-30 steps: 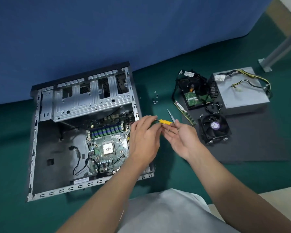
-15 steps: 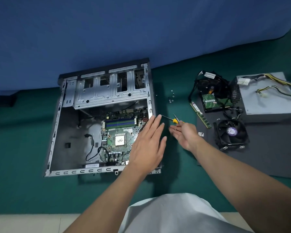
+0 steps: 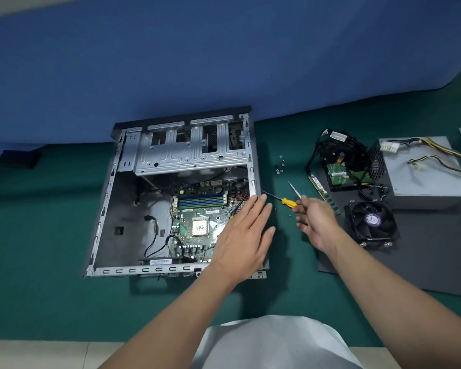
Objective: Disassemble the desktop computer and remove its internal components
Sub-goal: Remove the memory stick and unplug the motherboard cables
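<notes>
Left hand (image 3: 244,235) flat, fingers straight, holding nothing, over the right side of the computer case (image 3: 128,209), right hand (image 3: 317,222) pinching the yellow screwdriver (image 3: 288,202) just right of the case, tip pointing left at its wall, case lying open side up

Quick headcount: one case (image 3: 252,177), one motherboard (image 3: 197,209), one RAM stick (image 3: 322,191), one hard drive (image 3: 338,174), one PSU (image 3: 426,177), one fan (image 3: 371,222), one mat (image 3: 437,262). Two drivers: yellow screwdriver (image 3: 286,201), thin screwdriver (image 3: 294,191). Loose screws (image 3: 280,170): five-ish, too tiny to be sure. Two hands: left hand (image 3: 244,235), right hand (image 3: 317,219).
</notes>
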`<action>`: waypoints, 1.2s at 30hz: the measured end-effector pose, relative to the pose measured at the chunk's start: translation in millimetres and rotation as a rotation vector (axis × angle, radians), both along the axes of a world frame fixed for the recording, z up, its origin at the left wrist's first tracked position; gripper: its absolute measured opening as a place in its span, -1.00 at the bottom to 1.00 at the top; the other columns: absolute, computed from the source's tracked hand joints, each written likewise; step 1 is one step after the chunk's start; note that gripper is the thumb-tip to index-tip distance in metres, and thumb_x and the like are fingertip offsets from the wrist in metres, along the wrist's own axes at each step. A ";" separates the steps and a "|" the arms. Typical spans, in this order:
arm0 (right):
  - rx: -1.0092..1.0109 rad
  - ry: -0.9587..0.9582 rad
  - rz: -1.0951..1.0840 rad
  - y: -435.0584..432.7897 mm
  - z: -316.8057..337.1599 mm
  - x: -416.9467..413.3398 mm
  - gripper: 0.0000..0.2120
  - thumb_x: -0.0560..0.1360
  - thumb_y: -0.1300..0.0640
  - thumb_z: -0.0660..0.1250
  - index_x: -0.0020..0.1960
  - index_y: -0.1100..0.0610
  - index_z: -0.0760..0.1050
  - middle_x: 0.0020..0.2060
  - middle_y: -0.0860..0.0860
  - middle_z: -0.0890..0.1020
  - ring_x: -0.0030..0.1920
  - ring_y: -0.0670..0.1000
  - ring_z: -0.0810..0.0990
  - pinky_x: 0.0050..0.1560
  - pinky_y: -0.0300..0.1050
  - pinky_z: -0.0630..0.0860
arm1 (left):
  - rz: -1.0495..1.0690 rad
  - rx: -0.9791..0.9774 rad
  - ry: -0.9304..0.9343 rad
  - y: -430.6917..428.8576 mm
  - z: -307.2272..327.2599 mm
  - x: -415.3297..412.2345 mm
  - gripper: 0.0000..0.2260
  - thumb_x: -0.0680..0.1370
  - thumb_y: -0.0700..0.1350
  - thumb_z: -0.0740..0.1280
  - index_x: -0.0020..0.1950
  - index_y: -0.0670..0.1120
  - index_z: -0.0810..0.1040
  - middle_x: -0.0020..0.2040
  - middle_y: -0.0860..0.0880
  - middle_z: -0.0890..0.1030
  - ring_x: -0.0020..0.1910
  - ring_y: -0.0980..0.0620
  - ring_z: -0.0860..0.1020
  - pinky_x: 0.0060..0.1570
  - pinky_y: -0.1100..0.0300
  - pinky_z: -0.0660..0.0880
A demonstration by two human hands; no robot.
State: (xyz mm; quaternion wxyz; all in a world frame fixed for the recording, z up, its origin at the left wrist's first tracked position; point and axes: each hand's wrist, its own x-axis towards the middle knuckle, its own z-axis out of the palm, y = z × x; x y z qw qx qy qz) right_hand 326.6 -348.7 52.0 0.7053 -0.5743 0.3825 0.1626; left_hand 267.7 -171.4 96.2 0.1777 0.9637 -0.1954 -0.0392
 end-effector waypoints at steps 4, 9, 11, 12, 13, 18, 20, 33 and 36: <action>-0.166 -0.145 0.050 13.3 29.9 -5.3 -0.82 0.61 0.14 0.22 -0.14 0.15 0.50 -0.37 0.00 0.47 -0.45 -0.07 0.31 -0.45 -0.20 0.27 | 0.012 0.121 -0.018 30.5 3.2 -12.0 -0.49 0.67 0.14 -0.09 0.57 -0.05 0.18 0.57 0.02 0.15 0.55 0.10 0.04 0.45 0.17 -0.20; -0.456 -0.332 0.226 49.8 71.9 -11.4 -0.85 0.56 0.06 0.31 -0.12 0.08 0.59 -0.37 -0.06 0.57 -0.38 -0.07 0.44 -0.32 -0.15 0.37 | 0.127 0.188 0.000 108.9 -5.6 -27.0 -0.43 0.63 0.22 -0.27 0.57 -0.01 -0.01 0.58 0.01 -0.02 0.52 0.15 -0.17 0.41 0.23 -0.39; -0.525 -0.398 0.351 72.5 84.4 -14.0 -0.88 0.55 0.05 0.33 -0.09 0.06 0.60 -0.33 -0.04 0.62 -0.34 -0.09 0.52 -0.29 -0.17 0.44 | 0.184 0.218 -0.010 143.1 -3.8 -31.3 -0.41 0.64 0.21 -0.22 0.57 -0.06 0.14 0.58 -0.01 0.05 0.52 0.13 -0.10 0.44 0.22 -0.35; -0.547 -0.419 0.411 85.7 88.5 -15.0 -0.90 0.54 0.06 0.34 -0.08 0.06 0.60 -0.32 -0.04 0.62 -0.37 -0.13 0.51 -0.34 -0.22 0.43 | 0.209 0.233 -0.009 160.3 -3.0 -32.2 -0.40 0.64 0.21 -0.21 0.56 -0.06 0.18 0.57 -0.02 0.06 0.53 0.11 -0.06 0.47 0.19 -0.30; -0.572 -0.436 0.460 98.9 91.1 -15.4 -0.92 0.54 0.06 0.35 -0.07 0.05 0.59 -0.33 -0.05 0.62 -0.44 -0.20 0.47 -0.42 -0.30 0.38 | 0.236 0.248 -0.013 176.9 -2.3 -32.3 -0.39 0.63 0.21 -0.21 0.55 -0.07 0.20 0.57 -0.02 0.07 0.54 0.09 -0.04 0.48 0.15 -0.24; -0.685 -0.460 0.675 163.5 89.8 -12.4 -0.91 0.51 0.05 0.39 -0.10 0.04 0.52 -0.23 -0.03 0.63 -0.29 -0.11 0.55 -0.31 -0.24 0.37 | 0.464 0.254 0.003 244.1 -4.1 -24.5 -0.41 0.65 0.18 -0.12 0.59 -0.13 0.03 0.58 -0.02 -0.14 0.55 0.08 -0.19 0.48 0.14 -0.24; -0.740 -0.471 0.747 186.1 85.8 -8.0 -0.93 0.50 0.07 0.41 -0.11 0.02 0.54 -0.19 -0.02 0.63 -0.25 -0.01 0.54 -0.25 -0.18 0.37 | 0.533 0.246 0.014 257.5 -5.6 -18.7 -0.38 0.65 0.16 -0.02 0.59 -0.17 -0.07 0.59 -0.07 -0.17 0.56 0.01 -0.18 0.50 0.08 -0.13; -1.003 -0.555 1.112 266.7 43.3 36.5 -0.84 0.60 0.10 0.25 0.07 0.18 0.51 -0.08 0.08 0.61 -0.10 0.00 0.46 -0.11 -0.16 0.36 | 0.653 0.069 0.214 267.1 -8.5 -3.8 -0.19 0.57 -0.09 0.27 0.55 0.08 -0.31 0.15 -0.13 0.35 -0.35 -0.02 0.34 -0.25 0.05 0.32; -1.047 -0.547 1.153 273.6 33.8 40.8 -0.83 0.60 0.10 0.24 0.07 0.19 0.51 -0.09 0.08 0.61 -0.15 0.00 0.47 -0.14 -0.16 0.36 | 0.655 0.068 0.236 266.4 -8.7 -2.7 -0.13 0.55 -0.15 0.30 0.53 0.09 -0.34 0.14 -0.13 0.35 -0.40 0.02 0.30 -0.26 0.06 0.32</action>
